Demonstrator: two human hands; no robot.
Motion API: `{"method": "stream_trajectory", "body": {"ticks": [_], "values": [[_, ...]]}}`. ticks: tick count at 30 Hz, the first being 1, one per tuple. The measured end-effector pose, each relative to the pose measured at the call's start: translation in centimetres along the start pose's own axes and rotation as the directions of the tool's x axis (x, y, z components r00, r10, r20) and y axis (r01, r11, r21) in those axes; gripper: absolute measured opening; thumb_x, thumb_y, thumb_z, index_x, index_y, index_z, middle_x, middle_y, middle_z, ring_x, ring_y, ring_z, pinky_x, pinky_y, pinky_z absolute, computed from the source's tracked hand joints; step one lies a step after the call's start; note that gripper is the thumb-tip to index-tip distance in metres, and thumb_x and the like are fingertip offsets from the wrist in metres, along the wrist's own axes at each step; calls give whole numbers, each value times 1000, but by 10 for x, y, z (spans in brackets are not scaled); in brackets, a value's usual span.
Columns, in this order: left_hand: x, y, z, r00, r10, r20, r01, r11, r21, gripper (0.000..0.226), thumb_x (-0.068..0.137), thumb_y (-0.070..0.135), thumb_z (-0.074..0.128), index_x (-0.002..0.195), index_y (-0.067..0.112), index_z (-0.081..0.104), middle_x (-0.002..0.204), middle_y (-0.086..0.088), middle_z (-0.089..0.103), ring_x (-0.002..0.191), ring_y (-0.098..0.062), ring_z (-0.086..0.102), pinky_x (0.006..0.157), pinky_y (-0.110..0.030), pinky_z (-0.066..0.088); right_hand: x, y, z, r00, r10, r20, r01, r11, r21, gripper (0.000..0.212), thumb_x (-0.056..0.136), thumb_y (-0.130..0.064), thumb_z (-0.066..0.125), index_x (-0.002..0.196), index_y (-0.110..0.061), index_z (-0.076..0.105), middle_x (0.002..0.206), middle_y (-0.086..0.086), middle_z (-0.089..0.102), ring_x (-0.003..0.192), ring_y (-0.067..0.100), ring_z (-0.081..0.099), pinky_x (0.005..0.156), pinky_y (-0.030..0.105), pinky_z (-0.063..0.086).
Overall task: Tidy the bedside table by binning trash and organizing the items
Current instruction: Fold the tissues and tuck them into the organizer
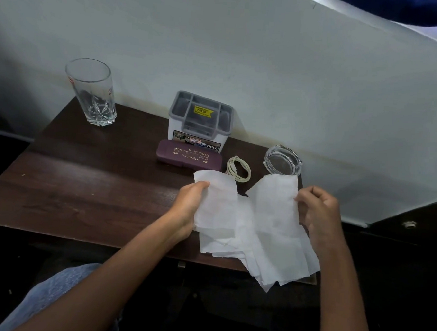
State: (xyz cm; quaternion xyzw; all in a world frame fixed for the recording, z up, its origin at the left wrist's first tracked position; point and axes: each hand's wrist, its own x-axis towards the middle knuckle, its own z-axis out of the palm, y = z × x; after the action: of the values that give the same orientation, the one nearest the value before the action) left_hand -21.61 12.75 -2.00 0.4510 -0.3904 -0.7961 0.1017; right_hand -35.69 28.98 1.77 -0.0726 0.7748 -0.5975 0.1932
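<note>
I see a person sitting at a dark wooden desk (85,183) set against a pale wall (243,52), with a sheaf of white tissue paper (260,225) held over the desk's five o'clock corner. The left hand (188,204) has its grip closed on the paper's nine o'clock edge, with the thumb lying across the front of the sheet and the fingers hidden behind it. The right hand (318,216) has its grip pinched on the three o'clock edge, fingers curled. Between the two hands the paper dips in a V, and its ragged lower layers reach past the desk's near edge towards six o'clock. At twelve o'clock from the paper lies a coiled cream cable (238,169), its near loop tucked behind the left flap. A clear glass ashtray (282,159) sits at one o'clock, just beyond the right flap. At eleven o'clock a maroon spectacle case (188,157) with gold lettering lies flat, just in front of a white organiser box (199,121). The box has a grey compartmented top with a yellow price sticker. A cut-glass tumbler (92,93) stands upright at the desk's far ten o'clock corner, well apart from everything else. A knee in blue denim (54,291) shows below the desk at seven o'clock.
</note>
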Motion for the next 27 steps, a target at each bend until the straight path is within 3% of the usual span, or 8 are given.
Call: {"method": "stream_trajectory", "body": {"ticks": [2,6,10,15,19,27], "values": [[0,0,1,1000,-2,9,2,1000,-7,16,94,24,49,90,13,60,81,-5,66,73,-21,63,65,-31,50,-3,-6,6,998,-10,59,3,993,122,29,71,-1,53,49,-19,44,55,2,35,52,17,32,51,24,30],[1,-1,2,999,-29,36,30,999,-23,19,92,27,52,94,12,63,89,-7,67,89,-26,63,87,-39,50,-10,-19,20,971,-39,237,-35,953,300,14,60,-6,53,55,-15,43,56,1,36,54,15,34,53,25,29],[1,-2,2,988,-89,123,102,990,-100,25,93,27,50,103,11,66,96,-8,69,91,-27,64,86,-40,50,-16,-27,35,927,-49,371,-101,921,375,10,53,-12,56,56,-16,46,56,2,37,55,15,33,54,27,27],[2,-1,1,954,-86,287,156,961,-229,29,97,23,40,94,12,67,82,-4,71,80,-22,65,75,-36,51,-19,-20,59,967,42,250,-93,976,195,20,66,-6,51,54,-17,39,55,0,29,53,14,23,48,27,17],[1,0,0,934,-93,346,199,937,-288,34,98,26,36,107,11,65,92,-7,72,88,-24,66,81,-38,52,-19,-12,63,987,59,150,-68,996,55,33,79,1,51,52,-18,45,58,0,39,56,13,35,49,23,32],[-4,1,2,925,-80,371,200,933,-298,37,98,27,35,117,10,63,113,-11,68,97,-27,65,86,-41,51,-21,-15,66,991,15,131,-8,998,-59,13,81,-6,63,82,-18,61,85,7,65,81,20,60,73,38,52]]}}
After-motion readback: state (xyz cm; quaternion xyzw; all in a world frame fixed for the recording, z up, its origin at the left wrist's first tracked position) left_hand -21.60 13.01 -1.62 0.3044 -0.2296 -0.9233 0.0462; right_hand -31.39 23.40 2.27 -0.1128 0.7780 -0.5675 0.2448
